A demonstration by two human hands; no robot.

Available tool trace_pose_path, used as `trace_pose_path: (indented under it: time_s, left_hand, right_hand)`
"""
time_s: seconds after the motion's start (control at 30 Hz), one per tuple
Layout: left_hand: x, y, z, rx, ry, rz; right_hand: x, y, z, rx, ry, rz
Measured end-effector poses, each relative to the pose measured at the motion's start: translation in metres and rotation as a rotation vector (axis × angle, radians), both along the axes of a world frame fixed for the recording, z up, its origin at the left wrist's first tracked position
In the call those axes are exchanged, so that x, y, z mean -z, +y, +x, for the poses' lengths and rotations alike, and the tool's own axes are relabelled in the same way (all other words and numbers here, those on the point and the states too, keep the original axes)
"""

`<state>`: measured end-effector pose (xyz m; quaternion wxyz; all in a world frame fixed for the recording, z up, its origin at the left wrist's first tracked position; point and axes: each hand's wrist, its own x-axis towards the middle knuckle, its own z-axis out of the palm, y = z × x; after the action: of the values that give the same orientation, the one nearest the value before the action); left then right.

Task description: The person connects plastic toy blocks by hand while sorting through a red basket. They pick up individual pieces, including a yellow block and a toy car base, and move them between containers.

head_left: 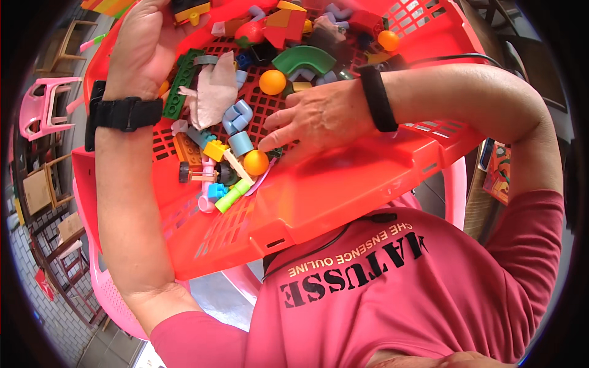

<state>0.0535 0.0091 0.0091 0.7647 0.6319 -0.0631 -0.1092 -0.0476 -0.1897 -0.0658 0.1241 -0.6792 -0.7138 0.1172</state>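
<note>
Inside a red plastic basket [343,190] lies a mix of small toys. My right hand [325,116] reaches in from the right, its fingers spread low over the toys and nothing seen in them. Nearest its fingertips are an orange ball [256,162] and a light blue tube piece [241,144]. At the basket's far left, my left hand [147,52] is turned palm up, with curled fingers partly cut off by the picture's top edge. A black and yellow toy piece [191,11] appears in those fingers. Between the hands lie a pale pink crumpled piece [215,92] and a dark green brick [181,86].
A green arch block [305,60], a second orange ball [272,82] and red blocks [285,24] fill the basket's far part. Below the basket shows a pink plastic chair [98,270]. Another pink chair [46,107] and wooden stools stand at left. A black cable [454,57] crosses the far right rim.
</note>
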Motion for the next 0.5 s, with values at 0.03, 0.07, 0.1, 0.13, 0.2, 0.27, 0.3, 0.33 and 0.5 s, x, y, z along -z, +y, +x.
trace_pose_path:
  time_s: [0.03, 0.07, 0.1, 0.13, 0.2, 0.27, 0.3, 0.33, 0.5]
  left_hand:
    - [0.0, -0.002, -0.001, 0.021, 0.012, -0.029]
    - [0.0, -0.004, -0.001, 0.038, 0.023, -0.055]
    - [0.0, -0.005, -0.002, 0.054, 0.033, -0.081]
    - [0.001, -0.005, -0.002, 0.044, 0.034, -0.087]
    - [0.001, -0.005, -0.001, 0.044, 0.064, -0.085]
    - [0.002, -0.004, 0.0, 0.044, 0.062, -0.064]
    - [0.002, -0.004, 0.0, 0.048, 0.052, -0.055]
    - [0.002, -0.004, 0.0, 0.052, 0.041, -0.047]
    - [0.001, -0.006, 0.0, 0.067, 0.028, -0.045]
  right_hand:
    - [0.004, 0.0, 0.0, -0.005, 0.003, -0.003]
    - [0.007, 0.001, -0.003, 0.008, -0.002, -0.024]
    - [0.009, 0.003, -0.004, 0.016, -0.021, -0.005]
    - [0.011, 0.006, -0.006, 0.033, -0.037, 0.039]
    - [0.011, 0.009, -0.008, 0.07, -0.031, 0.073]
    - [0.009, 0.01, -0.004, 0.091, -0.044, 0.023]
    - [0.006, 0.01, -0.001, 0.093, -0.036, -0.053]
    - [0.003, 0.01, 0.005, 0.122, -0.167, 0.106]
    - [-0.018, 0.01, 0.02, 0.209, -0.223, 0.148]
